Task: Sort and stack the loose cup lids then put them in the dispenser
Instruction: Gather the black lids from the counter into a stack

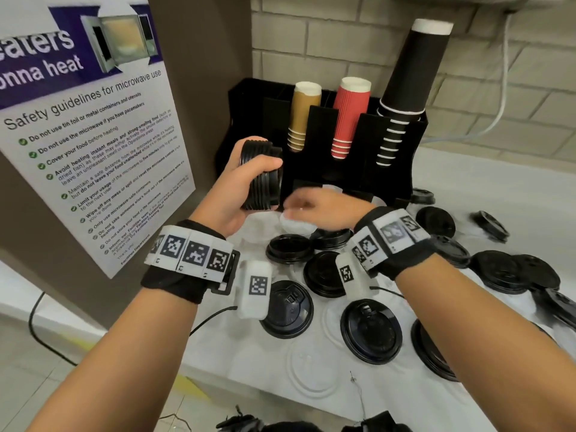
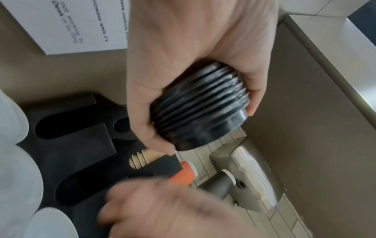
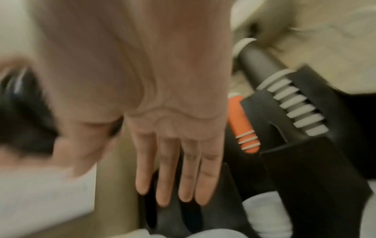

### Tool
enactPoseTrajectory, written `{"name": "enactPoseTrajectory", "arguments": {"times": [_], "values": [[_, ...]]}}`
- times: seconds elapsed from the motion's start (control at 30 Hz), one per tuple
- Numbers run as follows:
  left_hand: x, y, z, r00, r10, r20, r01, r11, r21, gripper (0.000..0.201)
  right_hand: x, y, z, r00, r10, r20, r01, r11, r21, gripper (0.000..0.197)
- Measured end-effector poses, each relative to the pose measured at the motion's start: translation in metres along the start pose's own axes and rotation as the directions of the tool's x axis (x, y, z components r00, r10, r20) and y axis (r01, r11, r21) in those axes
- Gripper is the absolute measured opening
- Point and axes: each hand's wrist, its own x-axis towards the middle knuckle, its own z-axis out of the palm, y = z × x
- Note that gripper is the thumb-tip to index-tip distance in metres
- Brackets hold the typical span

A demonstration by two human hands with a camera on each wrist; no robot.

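My left hand (image 1: 249, 179) grips a stack of black cup lids (image 1: 261, 174) (image 2: 200, 104), held on edge in front of the left side of the black dispenser (image 1: 402, 157). Thumb and fingers curl round the stack. My right hand (image 1: 308, 204) (image 3: 177, 169) is open with straight fingers, just right of and below the stack, blurred, in front of the dispenser's lower slots. Several loose black lids (image 1: 371, 332) and clear white lids (image 1: 311, 369) lie scattered on the white counter (image 1: 498, 188).
The dispenser holds stacks of tan cups (image 1: 302, 116), red ribbed cups (image 1: 350, 116) and tall black cups (image 1: 411, 79). A microwave safety poster (image 1: 93, 135) hangs on the brown panel to the left. A brick wall (image 1: 343, 42) stands behind.
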Motion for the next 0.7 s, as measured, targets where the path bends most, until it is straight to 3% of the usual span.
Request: {"name": "enactPoseTrajectory", "arguments": {"times": [0.07, 0.2, 0.4, 0.7], "values": [[0.001, 0.001, -0.005, 1.000, 0.000, 0.024, -0.001, 1.000, 0.006, 0.035, 0.010, 0.001, 0.009, 0.976, 0.130, 0.176, -0.081, 0.963, -0.259, 0.070], [0.005, 0.003, -0.015, 0.999, -0.009, 0.048, 0.008, 1.000, 0.008, 0.032, 0.021, -0.004, 0.020, 0.955, 0.231, 0.188, -0.148, 0.917, -0.371, 0.094], [0.010, 0.005, -0.027, 0.995, -0.042, 0.086, 0.040, 0.999, 0.020, 0.035, 0.027, -0.020, 0.029, 0.932, 0.267, 0.243, -0.153, 0.901, -0.406, 0.090], [0.020, 0.003, -0.032, 0.992, -0.039, 0.120, 0.034, 0.999, 0.037, 0.035, 0.032, -0.017, 0.042, 0.938, 0.284, 0.201, -0.187, 0.899, -0.397, 0.099]]}}
